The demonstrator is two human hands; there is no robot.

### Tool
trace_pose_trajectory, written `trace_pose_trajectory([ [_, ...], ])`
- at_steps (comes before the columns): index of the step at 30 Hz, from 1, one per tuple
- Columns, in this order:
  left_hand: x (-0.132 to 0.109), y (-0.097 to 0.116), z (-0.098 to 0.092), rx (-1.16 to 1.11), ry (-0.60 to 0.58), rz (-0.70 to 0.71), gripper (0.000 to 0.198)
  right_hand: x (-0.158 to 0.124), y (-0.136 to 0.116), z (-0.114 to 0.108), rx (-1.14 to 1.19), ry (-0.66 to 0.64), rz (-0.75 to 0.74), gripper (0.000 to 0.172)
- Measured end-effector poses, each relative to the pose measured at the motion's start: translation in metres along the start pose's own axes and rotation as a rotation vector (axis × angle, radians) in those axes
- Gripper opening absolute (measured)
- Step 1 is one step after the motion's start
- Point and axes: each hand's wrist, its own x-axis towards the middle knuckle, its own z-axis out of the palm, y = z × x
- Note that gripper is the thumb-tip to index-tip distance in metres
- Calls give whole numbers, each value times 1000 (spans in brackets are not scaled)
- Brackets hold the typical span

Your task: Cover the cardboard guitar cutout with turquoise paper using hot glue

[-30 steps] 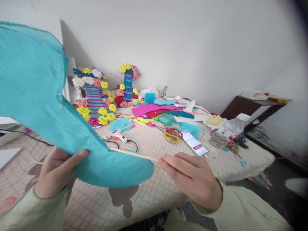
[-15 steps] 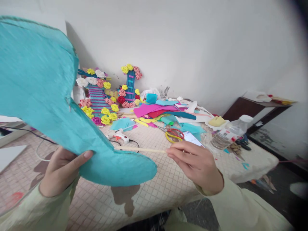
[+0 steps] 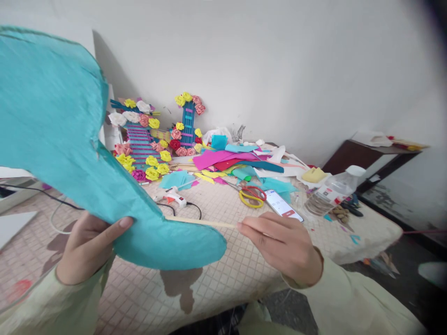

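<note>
A large flat turquoise paper-covered shape (image 3: 63, 107) fills the left of the head view, with a rounded lobe at its lower end. My left hand (image 3: 91, 246) grips its lower edge, thumb on the near face, the other fingers hidden behind. Between the fingertips of my right hand (image 3: 279, 242) is a thin pale wooden stick (image 3: 206, 222). The stick's far end meets the notch above the lobe, and the stick lies close along the lobe's upper edge. Beyond it, a white glue gun (image 3: 175, 197) rests on the table.
Scissors (image 3: 252, 196) with red and yellow handles lie beside a phone (image 3: 283, 204). Coloured paper (image 3: 226, 159) is heaped behind them. Two flower-decorated pieces lean at the wall, one a narrow blue panel (image 3: 188, 123). A plastic bottle (image 3: 331, 191) stands at right.
My right hand has shifted slightly down and left, and the stick now slopes closer to the lobe's upper edge. More of the phone shows. The turquoise shape moved slightly left.
</note>
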Motion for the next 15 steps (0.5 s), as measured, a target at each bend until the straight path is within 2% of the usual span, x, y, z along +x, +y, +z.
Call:
trace_pose_trajectory([
  [5, 1, -2, 0, -14, 16, 0, 15, 1, -3, -5, -101, 19, -77, 19],
  [10, -2, 0, 0, -7, 26, 12, 17, 1, -2, -6, -91, 28, -123, 19],
  [15, -3, 0, -2, 20, 41, -5, 17, 4, -1, 2, 46, 87, 90, 18],
])
